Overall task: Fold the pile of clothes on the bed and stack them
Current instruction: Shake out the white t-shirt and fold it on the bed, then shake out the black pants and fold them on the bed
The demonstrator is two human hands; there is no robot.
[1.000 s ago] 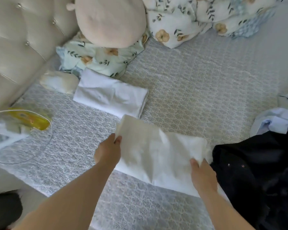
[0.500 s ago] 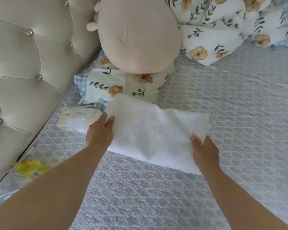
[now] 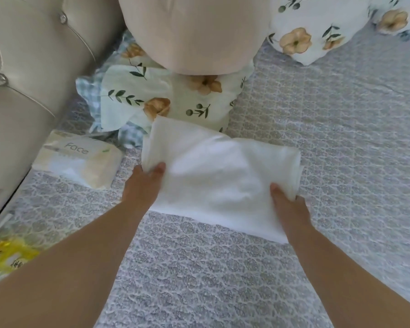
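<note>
A folded white garment (image 3: 218,176) lies across the grey patterned bedspread (image 3: 341,150), just in front of the floral pillow (image 3: 173,100). My left hand (image 3: 145,188) grips its left edge, thumb on top and fingers under the cloth. At the right edge, my right hand (image 3: 287,204) grips it the same way. Whatever white cloth lies beneath it is hidden. The unfolded pile is out of view.
A round beige cushion (image 3: 189,31) sits on the floral pillow at the back. A white pack of face tissues (image 3: 78,162) lies beside the tufted headboard (image 3: 21,74). A yellow plastic packet (image 3: 7,254) is at the left edge. A floral duvet (image 3: 317,27) lies at the back right.
Both hands carried the folded white garment away from the dark pile and forward towards the floral pillow. It now lies where the earlier folded white piece was seen, and the view has closed in.
</note>
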